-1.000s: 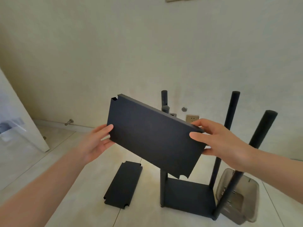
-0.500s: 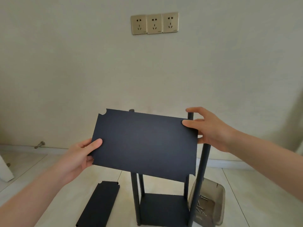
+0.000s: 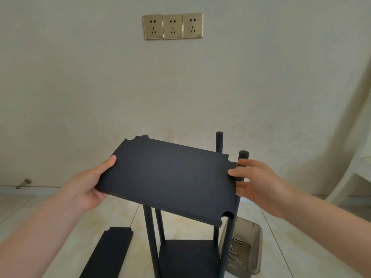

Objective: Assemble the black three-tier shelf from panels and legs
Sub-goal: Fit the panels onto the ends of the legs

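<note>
**Stiff and light, held by both short ends**

The matte black rectangular shelf panel (image 3: 166, 177) with notched corners looks stiff, light and smooth, so its short ends suit holding. The left grip (image 3: 88, 185) clasps one end, thumb on top. The right grip (image 3: 259, 183) pinches the other end, just beside a black round leg (image 3: 243, 155). Beneath both grips, 4 legs rise from the black bottom panel (image 3: 186, 255). Above them is open room.
</note>
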`<state>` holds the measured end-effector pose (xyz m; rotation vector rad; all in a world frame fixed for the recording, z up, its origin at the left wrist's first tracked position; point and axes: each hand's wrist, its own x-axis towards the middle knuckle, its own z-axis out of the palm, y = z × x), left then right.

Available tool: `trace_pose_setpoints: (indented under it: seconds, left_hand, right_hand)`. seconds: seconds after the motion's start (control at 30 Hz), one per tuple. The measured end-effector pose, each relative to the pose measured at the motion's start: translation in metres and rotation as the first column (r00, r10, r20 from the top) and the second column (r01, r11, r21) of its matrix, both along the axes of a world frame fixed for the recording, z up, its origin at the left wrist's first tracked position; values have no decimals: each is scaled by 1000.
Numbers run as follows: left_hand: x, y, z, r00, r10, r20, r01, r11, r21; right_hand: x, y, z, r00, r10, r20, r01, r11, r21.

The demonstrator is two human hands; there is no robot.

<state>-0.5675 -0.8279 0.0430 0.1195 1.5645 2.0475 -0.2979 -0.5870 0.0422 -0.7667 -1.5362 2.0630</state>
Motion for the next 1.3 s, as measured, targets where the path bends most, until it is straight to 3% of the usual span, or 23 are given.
trace_pose_setpoints:
  seconds: [0.1, 0.2, 0.43, 0.57, 0.73, 1.0, 1.2, 1.3]
  left_hand:
    - [1, 4, 0, 999, 20, 44, -20, 1000, 0]
    - [1, 10, 5, 1000, 5, 28, -5, 1000, 6]
    - [1, 46, 28, 973, -13, -231, 13, 1000, 0]
    - [-7, 62, 33, 943, -70, -326, 43, 995, -90]
    - [-11, 81, 30, 894, 73, -443, -121, 989, -81]
    - [-27, 84, 17, 950, -73, -302, 30, 989, -146]
    - [-32, 76, 11, 967, -8, -254, -2, 999, -39]
    - [-32, 76, 12, 967, -41, -251, 26, 998, -64]
  right_hand:
    - [5, 1, -4, 995, 93, 42, -94, 995, 20]
    - [-1, 10, 7, 999, 31, 44, -35, 995, 97]
    - [-40, 67, 52, 970, -242, 16, 230, 940, 253]
    - [-55, 97, 61, 960, -268, 83, 232, 924, 304]
    - [-74, 113, 50, 952, -222, 209, 142, 930, 339]
    - [-83, 129, 38, 950, -174, 259, 92, 950, 299]
    - [-92, 131, 30, 947, -132, 293, 27, 942, 335]
    - [-97, 132, 23, 936, -151, 319, 36, 939, 341]
